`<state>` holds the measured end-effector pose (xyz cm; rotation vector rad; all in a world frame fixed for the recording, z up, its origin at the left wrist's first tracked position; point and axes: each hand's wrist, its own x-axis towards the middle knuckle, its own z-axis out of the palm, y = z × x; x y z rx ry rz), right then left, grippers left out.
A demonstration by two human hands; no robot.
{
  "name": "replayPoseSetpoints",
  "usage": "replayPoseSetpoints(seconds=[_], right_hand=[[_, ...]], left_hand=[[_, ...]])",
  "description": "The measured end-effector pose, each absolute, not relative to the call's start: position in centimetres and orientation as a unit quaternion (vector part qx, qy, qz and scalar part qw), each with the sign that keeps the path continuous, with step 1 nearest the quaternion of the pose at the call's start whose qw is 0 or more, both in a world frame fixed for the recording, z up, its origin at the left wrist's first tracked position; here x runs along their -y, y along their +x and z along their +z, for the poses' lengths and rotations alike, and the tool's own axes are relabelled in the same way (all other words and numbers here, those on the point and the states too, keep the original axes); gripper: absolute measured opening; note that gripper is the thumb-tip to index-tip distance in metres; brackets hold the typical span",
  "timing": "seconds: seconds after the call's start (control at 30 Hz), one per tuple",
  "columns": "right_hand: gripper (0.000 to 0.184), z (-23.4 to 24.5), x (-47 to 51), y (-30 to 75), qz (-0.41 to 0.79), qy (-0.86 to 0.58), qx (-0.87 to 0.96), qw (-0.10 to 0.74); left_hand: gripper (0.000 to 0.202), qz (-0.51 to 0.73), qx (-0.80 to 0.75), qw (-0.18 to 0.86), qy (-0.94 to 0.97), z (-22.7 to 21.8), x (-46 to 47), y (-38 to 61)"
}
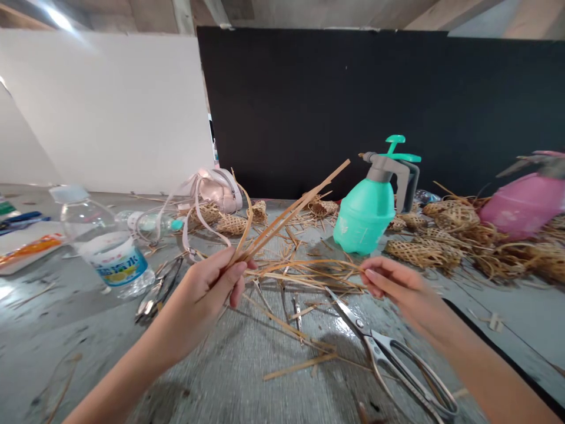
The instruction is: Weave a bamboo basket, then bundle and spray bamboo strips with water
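Observation:
My left hand [207, 288] is closed on a bundle of thin bamboo strips [289, 215] that fan up and to the right from its fingers. My right hand [395, 285] pinches the end of loose strips [304, 271] lying across the grey table [229, 377]. Between and below my hands, large steel scissors [388, 356] lie on the table with the blades pointing up and left. More loose strips [300, 365] are scattered around them.
A teal pump sprayer [368, 209] stands behind the strips, a pink sprayer [523, 197] at the far right. Small woven baskets [417, 250] and strip piles lie at right. A water bottle [103, 247], pliers [156, 291] and a pink bag [218, 188] are at left.

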<state>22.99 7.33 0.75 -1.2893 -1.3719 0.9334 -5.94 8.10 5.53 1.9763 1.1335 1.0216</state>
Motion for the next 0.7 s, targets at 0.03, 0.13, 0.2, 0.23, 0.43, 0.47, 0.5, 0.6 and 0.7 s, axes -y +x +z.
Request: replayPoseSetpoints(seconds=[0.03, 0.13, 0.2, 0.23, 0.43, 0.47, 0.5, 0.6, 0.7], right_hand=[[0.026, 1.2, -7.3, 23.3, 0.379, -0.529, 0.563, 0.509], [0.023, 2.7, -7.3, 23.9, 0.348, -0.515, 0.559, 0.549], [0.021, 3.8, -7.5, 23.9, 0.314, -0.507, 0.557, 0.577], [0.020, 4.4, -7.6, 23.8, 0.295, -0.503, 0.558, 0.591], [0.013, 7.9, -8.8, 21.6, 0.127, -0.455, 0.581, 0.662], [0.012, 8.5, -9.0, 21.2, 0.106, -0.452, 0.592, 0.659], [0.013, 9.0, -9.1, 20.7, 0.090, -0.449, 0.604, 0.652], [0.014, 10.4, -9.5, 19.6, 0.044, -0.439, 0.630, 0.639], [0.015, 11.4, -9.5, 19.0, -0.007, -0.429, 0.637, 0.640]], left_hand=[[0.027, 0.391, -0.432, 0.320, 0.747, 5.5, -8.1, -6.0], [0.020, 0.404, -0.437, 0.327, 0.734, 5.4, -8.1, -6.1], [0.018, 0.412, -0.443, 0.327, 0.726, 5.4, -8.2, -6.1], [0.019, 0.417, -0.446, 0.325, 0.723, 5.4, -8.3, -6.1], [0.020, 0.405, -0.450, 0.385, 0.697, 4.3, -9.2, -6.1], [0.021, 0.399, -0.453, 0.396, 0.692, 4.0, -9.4, -6.0], [0.021, 0.393, -0.458, 0.402, 0.689, 3.6, -9.7, -5.9], [0.019, 0.381, -0.480, 0.410, 0.675, 2.3, -10.4, -5.9], [0.018, 0.390, -0.498, 0.422, 0.650, 1.1, -11.5, -6.1]])
